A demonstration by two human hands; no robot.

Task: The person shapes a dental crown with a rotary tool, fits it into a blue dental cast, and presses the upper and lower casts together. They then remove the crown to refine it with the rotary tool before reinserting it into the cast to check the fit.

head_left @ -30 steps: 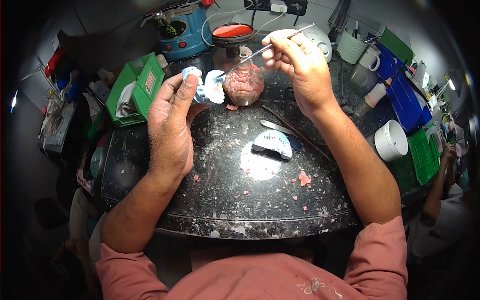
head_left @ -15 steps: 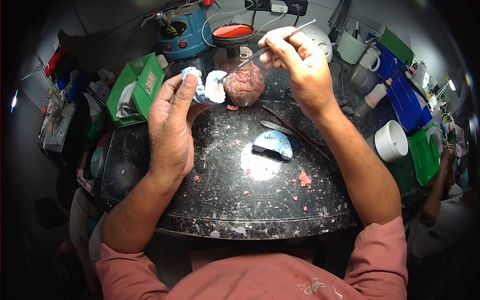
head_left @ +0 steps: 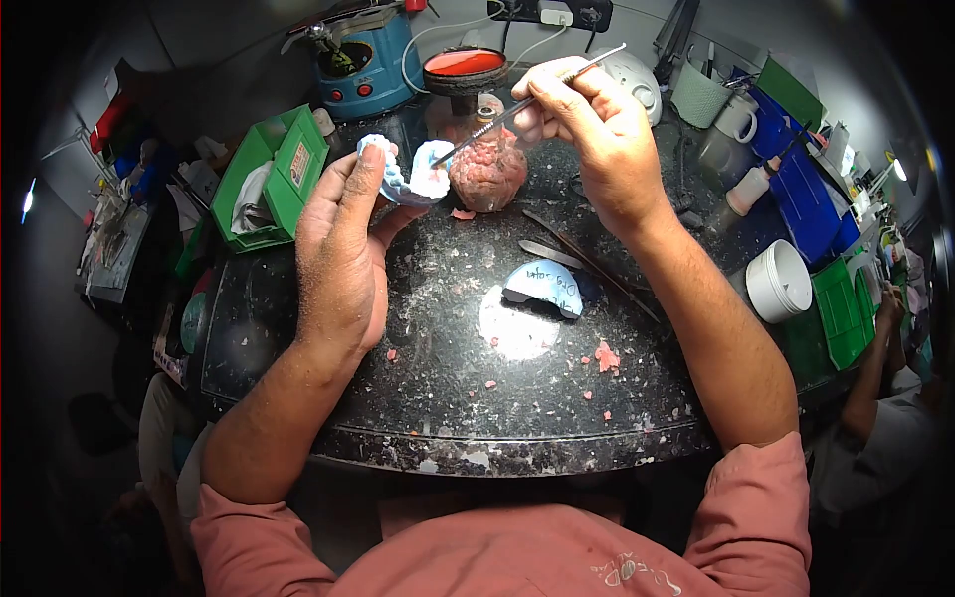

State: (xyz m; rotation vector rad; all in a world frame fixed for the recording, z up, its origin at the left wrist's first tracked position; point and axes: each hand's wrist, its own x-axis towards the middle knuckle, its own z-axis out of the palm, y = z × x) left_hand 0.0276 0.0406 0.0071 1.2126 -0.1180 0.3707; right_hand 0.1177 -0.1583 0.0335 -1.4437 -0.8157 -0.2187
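Note:
My left hand grips a pale blue and white dental cast, with the thumb on top of its near side. In my right hand a thin metal wax carver is pinched like a pen. The carver's lower tip meets the inner right side of the cast, where a bit of pink shows. Behind the cast stands a burner coated in lumpy pink wax, topped by a dish of red wax. A second pale blue cast piece with handwriting lies on the table.
A knife and a long thin tool lie right of centre. Pink wax scraps dot the dark tabletop. Around it are a green bin, a blue machine and a white tub. Another person's arm shows far right.
The cast has tilted and turned slightly in my left hand, showing more of its inner face. My right hand and the carver have shifted only a little.

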